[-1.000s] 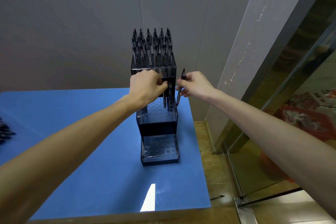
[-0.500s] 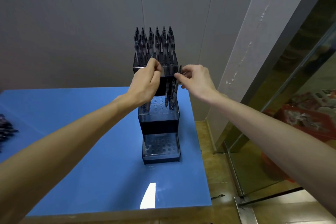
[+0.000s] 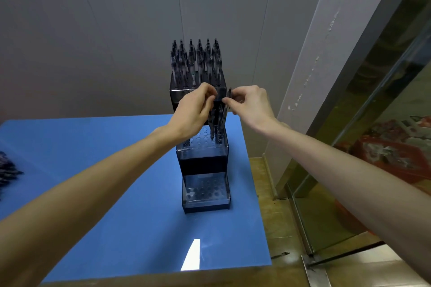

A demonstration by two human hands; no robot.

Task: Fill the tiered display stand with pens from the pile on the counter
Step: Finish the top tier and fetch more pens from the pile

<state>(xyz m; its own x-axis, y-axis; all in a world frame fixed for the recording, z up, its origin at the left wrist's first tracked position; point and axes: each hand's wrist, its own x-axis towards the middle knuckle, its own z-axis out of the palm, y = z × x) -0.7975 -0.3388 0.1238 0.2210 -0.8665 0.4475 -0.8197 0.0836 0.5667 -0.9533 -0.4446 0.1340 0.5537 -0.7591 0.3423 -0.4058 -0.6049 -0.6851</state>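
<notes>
Fingers (image 3: 229,100) of the right hand (image 3: 250,106) pinch a near-upright pen (image 3: 225,109), tip down.

Both hands' curled fingers (image 3: 211,100) on pens (image 3: 225,109) above the stand's (image 3: 203,154) middle tier.

Dark smoky-translucent display stand (image 3: 202,156), black-and-clear pens (image 3: 196,60) — on a plain blue counter (image 3: 116,193), grey wall (image 3: 93,30) behind.
</notes>
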